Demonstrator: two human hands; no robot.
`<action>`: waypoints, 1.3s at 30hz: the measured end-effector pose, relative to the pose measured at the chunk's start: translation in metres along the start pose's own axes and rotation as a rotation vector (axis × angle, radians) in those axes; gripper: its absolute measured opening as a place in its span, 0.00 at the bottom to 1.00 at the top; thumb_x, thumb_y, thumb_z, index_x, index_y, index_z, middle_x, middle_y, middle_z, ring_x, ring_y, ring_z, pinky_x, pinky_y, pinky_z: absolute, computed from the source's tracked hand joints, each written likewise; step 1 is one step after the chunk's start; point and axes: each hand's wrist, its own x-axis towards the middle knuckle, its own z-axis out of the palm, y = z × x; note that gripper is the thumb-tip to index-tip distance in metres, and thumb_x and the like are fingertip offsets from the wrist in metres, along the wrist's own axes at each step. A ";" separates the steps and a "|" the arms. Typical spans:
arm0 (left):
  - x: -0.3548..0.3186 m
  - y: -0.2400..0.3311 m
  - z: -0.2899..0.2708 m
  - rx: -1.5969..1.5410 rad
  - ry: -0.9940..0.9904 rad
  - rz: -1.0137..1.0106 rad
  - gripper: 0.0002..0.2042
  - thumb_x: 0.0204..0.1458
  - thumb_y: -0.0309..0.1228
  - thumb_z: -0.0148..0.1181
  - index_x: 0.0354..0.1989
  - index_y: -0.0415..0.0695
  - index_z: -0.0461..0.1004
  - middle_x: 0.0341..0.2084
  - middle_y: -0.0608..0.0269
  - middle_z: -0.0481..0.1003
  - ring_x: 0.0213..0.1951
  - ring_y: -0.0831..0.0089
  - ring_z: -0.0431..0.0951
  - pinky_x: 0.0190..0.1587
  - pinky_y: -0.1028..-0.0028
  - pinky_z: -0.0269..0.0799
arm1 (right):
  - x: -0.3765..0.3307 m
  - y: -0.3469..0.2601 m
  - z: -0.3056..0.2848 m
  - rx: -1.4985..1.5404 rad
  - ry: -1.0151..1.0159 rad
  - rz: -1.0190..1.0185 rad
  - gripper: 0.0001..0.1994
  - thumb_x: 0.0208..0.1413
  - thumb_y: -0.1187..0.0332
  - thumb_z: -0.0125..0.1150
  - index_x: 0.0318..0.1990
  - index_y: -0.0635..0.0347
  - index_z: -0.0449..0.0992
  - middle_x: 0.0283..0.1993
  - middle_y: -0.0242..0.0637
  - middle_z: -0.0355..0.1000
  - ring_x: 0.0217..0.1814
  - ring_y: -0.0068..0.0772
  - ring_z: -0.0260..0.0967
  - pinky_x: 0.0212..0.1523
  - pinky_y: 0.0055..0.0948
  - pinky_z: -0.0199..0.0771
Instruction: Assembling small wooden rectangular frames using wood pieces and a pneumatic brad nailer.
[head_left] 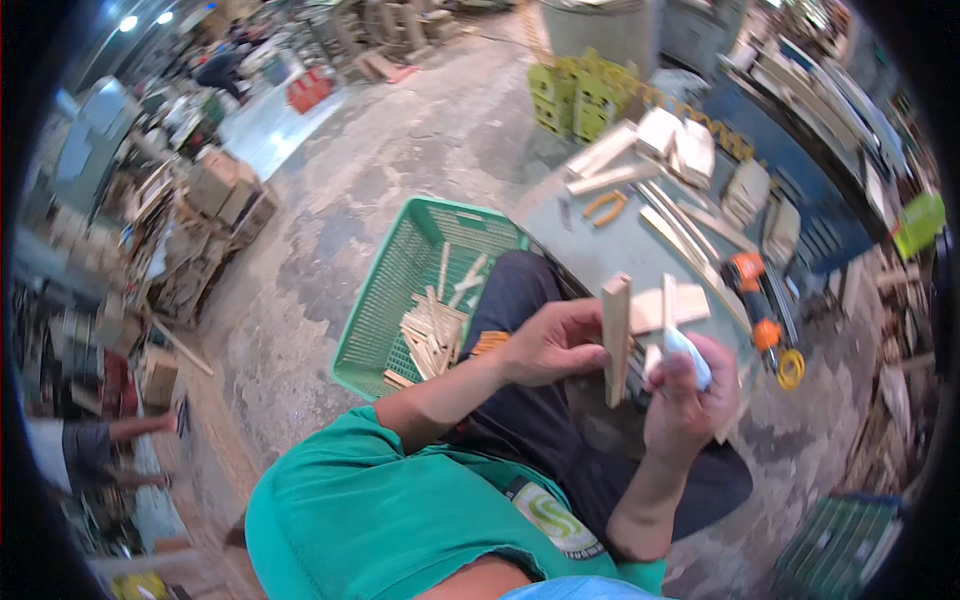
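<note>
Your left hand [550, 345] grips a wood strip [616, 338] upright over your lap. Your right hand [688, 400] is closed on a white bottle [685, 350] just beside it. Green basket [400, 290] of sticks [432, 330] at left; drill [757, 300], pliers [604, 207], boards [680, 145] on table [600, 250] beyond.

- My right hand [690, 400] wraps a small white object [690, 355]; I cannot tell what it is.
- Beside it, the wooden strip [616, 335] hides my left hand's [555, 340] fingertips.
- Beyond the strip, the workbench [600, 250] clutter blurs.
</note>
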 end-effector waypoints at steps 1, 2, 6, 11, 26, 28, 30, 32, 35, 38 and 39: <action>0.001 0.004 0.004 0.015 -0.009 0.010 0.16 0.61 0.24 0.60 0.56 0.38 0.70 0.48 0.65 0.76 0.52 0.78 0.74 0.57 0.72 0.70 | 0.002 -0.006 0.003 -0.024 -0.032 -0.002 0.13 0.60 0.65 0.67 0.43 0.67 0.75 0.33 0.36 0.74 0.26 0.21 0.72 0.27 0.21 0.74; -0.001 0.004 0.003 -0.007 0.003 -0.009 0.16 0.61 0.25 0.60 0.57 0.37 0.69 0.48 0.63 0.76 0.52 0.76 0.75 0.57 0.71 0.71 | 0.004 -0.011 0.007 -0.042 -0.058 -0.003 0.12 0.60 0.67 0.68 0.43 0.67 0.75 0.34 0.36 0.75 0.26 0.20 0.72 0.28 0.20 0.74; -0.003 -0.001 0.002 -0.039 -0.018 0.030 0.20 0.60 0.25 0.61 0.60 0.35 0.67 0.50 0.60 0.76 0.54 0.72 0.76 0.58 0.69 0.71 | 0.005 -0.023 0.019 -0.062 -0.133 -0.020 0.10 0.57 0.72 0.69 0.43 0.67 0.77 0.33 0.36 0.76 0.28 0.19 0.73 0.30 0.19 0.74; -0.001 -0.004 0.008 -0.050 -0.039 -0.018 0.21 0.59 0.24 0.62 0.60 0.35 0.67 0.51 0.61 0.75 0.54 0.74 0.74 0.58 0.70 0.71 | 0.009 -0.018 0.013 -0.190 -0.095 -0.066 0.08 0.55 0.74 0.70 0.40 0.66 0.79 0.31 0.36 0.77 0.30 0.19 0.74 0.28 0.20 0.72; -0.001 -0.010 0.007 0.020 -0.084 -0.028 0.22 0.59 0.24 0.62 0.61 0.34 0.65 0.51 0.62 0.74 0.53 0.75 0.74 0.56 0.71 0.71 | 0.012 -0.020 0.005 -0.330 -0.126 -0.219 0.07 0.54 0.72 0.71 0.38 0.64 0.79 0.29 0.31 0.75 0.29 0.14 0.69 0.28 0.18 0.69; 0.000 -0.010 0.007 -0.017 -0.054 -0.030 0.22 0.59 0.25 0.63 0.60 0.34 0.66 0.50 0.62 0.74 0.52 0.76 0.74 0.55 0.72 0.70 | 0.009 -0.020 0.004 -0.329 -0.117 -0.192 0.07 0.54 0.73 0.71 0.37 0.64 0.79 0.28 0.31 0.76 0.28 0.14 0.69 0.28 0.18 0.69; 0.000 -0.008 0.006 0.006 -0.043 -0.020 0.22 0.59 0.25 0.63 0.60 0.34 0.66 0.50 0.62 0.74 0.52 0.76 0.74 0.55 0.73 0.70 | 0.007 -0.018 0.003 -0.324 -0.109 -0.164 0.06 0.53 0.74 0.70 0.37 0.64 0.79 0.28 0.31 0.76 0.28 0.15 0.69 0.28 0.19 0.69; 0.005 -0.003 0.010 0.066 -0.012 0.037 0.21 0.58 0.26 0.65 0.58 0.34 0.68 0.49 0.62 0.75 0.51 0.75 0.74 0.55 0.72 0.70 | 0.004 -0.017 0.001 -0.354 -0.110 -0.145 0.05 0.53 0.75 0.70 0.35 0.63 0.80 0.27 0.31 0.76 0.28 0.14 0.70 0.28 0.19 0.69; 0.010 0.004 0.009 0.085 -0.027 0.033 0.19 0.58 0.27 0.65 0.56 0.34 0.70 0.48 0.61 0.76 0.51 0.74 0.75 0.55 0.71 0.71 | -0.003 -0.013 -0.003 -0.367 -0.084 -0.064 0.04 0.53 0.75 0.70 0.34 0.63 0.80 0.26 0.31 0.76 0.27 0.13 0.70 0.27 0.18 0.69; 0.016 0.006 0.011 0.122 -0.014 0.076 0.19 0.57 0.31 0.66 0.53 0.34 0.72 0.47 0.56 0.76 0.50 0.70 0.76 0.55 0.69 0.72 | -0.012 -0.005 -0.010 -0.352 -0.082 0.001 0.04 0.53 0.75 0.70 0.35 0.63 0.80 0.26 0.31 0.76 0.26 0.13 0.70 0.26 0.17 0.69; 0.017 0.007 0.011 0.108 -0.008 0.087 0.19 0.57 0.32 0.67 0.53 0.33 0.72 0.47 0.55 0.76 0.50 0.68 0.77 0.55 0.69 0.72 | -0.014 -0.004 -0.012 -0.355 -0.073 0.013 0.04 0.53 0.75 0.70 0.35 0.63 0.80 0.26 0.31 0.76 0.26 0.13 0.70 0.26 0.17 0.69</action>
